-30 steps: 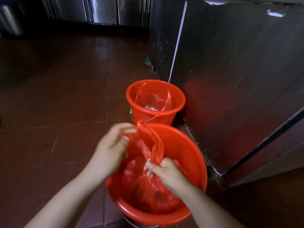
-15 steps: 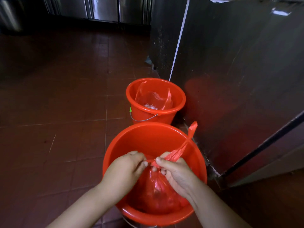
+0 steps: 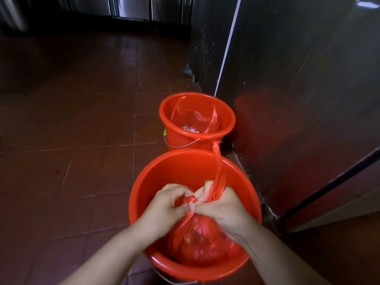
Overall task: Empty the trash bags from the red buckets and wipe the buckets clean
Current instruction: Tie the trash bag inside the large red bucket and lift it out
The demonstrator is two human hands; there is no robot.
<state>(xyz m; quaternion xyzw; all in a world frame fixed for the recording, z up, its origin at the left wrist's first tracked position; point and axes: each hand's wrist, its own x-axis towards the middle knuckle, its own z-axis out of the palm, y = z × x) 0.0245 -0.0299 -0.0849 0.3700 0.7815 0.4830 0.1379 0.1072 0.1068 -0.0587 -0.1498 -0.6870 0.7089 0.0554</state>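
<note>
Both hands — left, right — grip the red bag; no writing legible.

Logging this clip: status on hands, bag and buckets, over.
Left hand and right hand both grip the red bag's neck. Bag in near bucket. Far bucket has its liner. Nothing in the way.

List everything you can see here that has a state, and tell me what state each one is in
near bucket: upright, bag inside
near trash bag: full, neck gathered, one strip sticking up
left hand: gripping the bag's neck
right hand: gripping the bag's neck and strip
far bucket: upright, wire handle down
far trash bag: open, slumped inside its bucket, not removed
</note>
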